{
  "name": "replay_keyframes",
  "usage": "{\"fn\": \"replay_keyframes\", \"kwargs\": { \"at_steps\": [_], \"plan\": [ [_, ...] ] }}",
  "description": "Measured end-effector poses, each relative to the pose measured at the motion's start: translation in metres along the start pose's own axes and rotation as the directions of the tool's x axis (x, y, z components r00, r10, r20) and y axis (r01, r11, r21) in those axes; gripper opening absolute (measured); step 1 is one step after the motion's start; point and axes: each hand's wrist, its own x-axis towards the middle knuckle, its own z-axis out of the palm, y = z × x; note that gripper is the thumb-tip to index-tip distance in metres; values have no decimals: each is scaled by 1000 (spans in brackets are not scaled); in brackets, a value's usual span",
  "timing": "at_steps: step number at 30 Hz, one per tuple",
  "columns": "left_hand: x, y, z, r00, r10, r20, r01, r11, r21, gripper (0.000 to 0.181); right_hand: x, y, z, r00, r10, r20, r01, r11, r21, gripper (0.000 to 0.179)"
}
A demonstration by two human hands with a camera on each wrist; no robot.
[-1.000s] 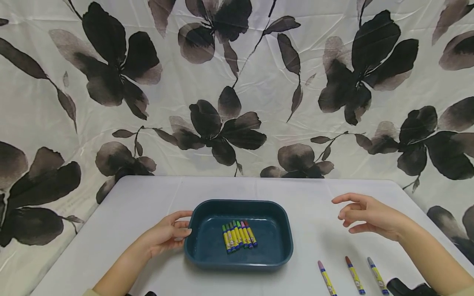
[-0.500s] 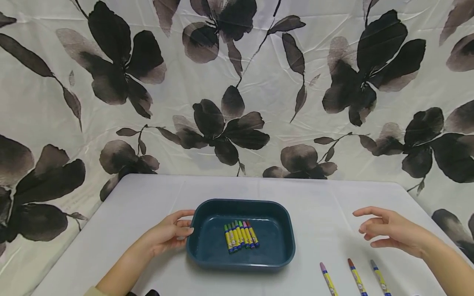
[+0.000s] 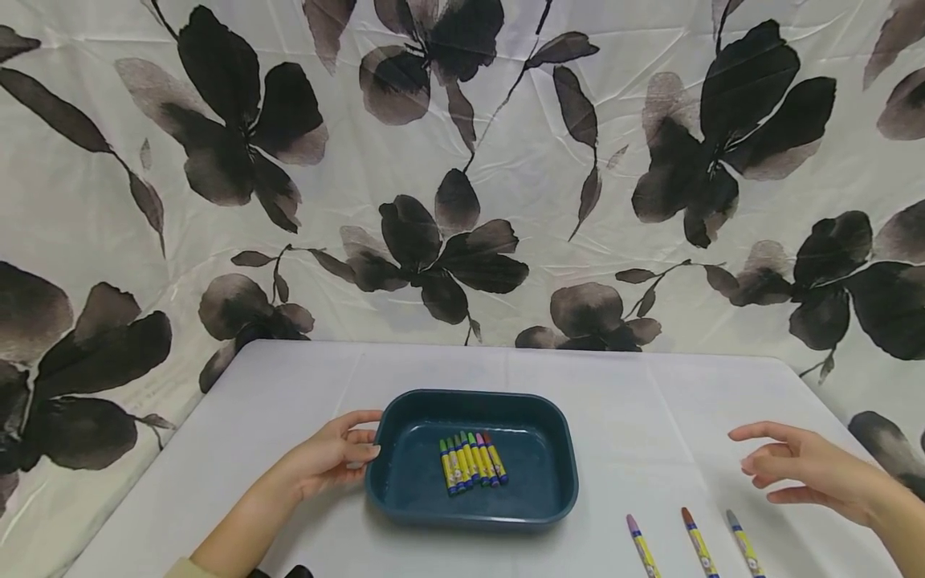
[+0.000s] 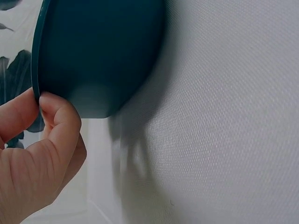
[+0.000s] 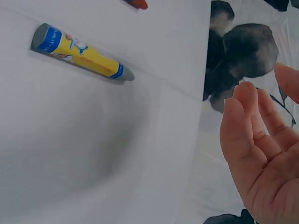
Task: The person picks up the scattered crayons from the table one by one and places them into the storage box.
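My left hand pinches the left end of a dark teal rectangular tray. In the left wrist view, thumb and finger grip the rim of the tray. Several crayons in yellow wrappers lie side by side inside it. My right hand hovers over the right of the table, fingers loosely bent and holding nothing. Nearest to it is a grey crayon, also in the right wrist view as a grey crayon. Left of that lie a reddish-brown crayon and a pinkish-purple crayon.
A white-covered table bears everything. Behind it hangs a white curtain with dark flowers. A small black object shows at the bottom edge near the left forearm.
My right hand has moved right and toward me, away from the tray, staying empty. My left hand keeps its grip on the tray, which stays put. The view has shifted slightly.
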Motion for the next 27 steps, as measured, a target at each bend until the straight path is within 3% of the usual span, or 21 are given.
{"fn": "replay_keyframes", "kwargs": {
  "at_steps": [3, 8, 12, 21, 27],
  "plan": [
    [0, 1, 0, 1000, -4, -3, 4, 1000, 4, 65, 0, 4, 0, 999, 33, -17, -33, 999, 0, 27],
    [1, 3, 0, 1000, 0, -9, 0, 1000, 17, 65, 2, 12, 5, 996, 77, -45, -79, 996, -33, 54],
    [1, 3, 1, 1000, -1, -9, 1, 1000, 29, 66, 1, 20, 10, 994, 102, -50, -105, 992, -66, 60],
    [1, -1, 1, 1000, -2, -9, 2, 1000, 27, 66, 3, 35, 28, 959, 253, -128, -266, 959, -96, 49],
    [0, 1, 1, 1000, -4, -1, 4, 1000, 7, 66, 2, 40, 34, 966, 240, -99, -252, 960, -126, 34]
  ]
}}
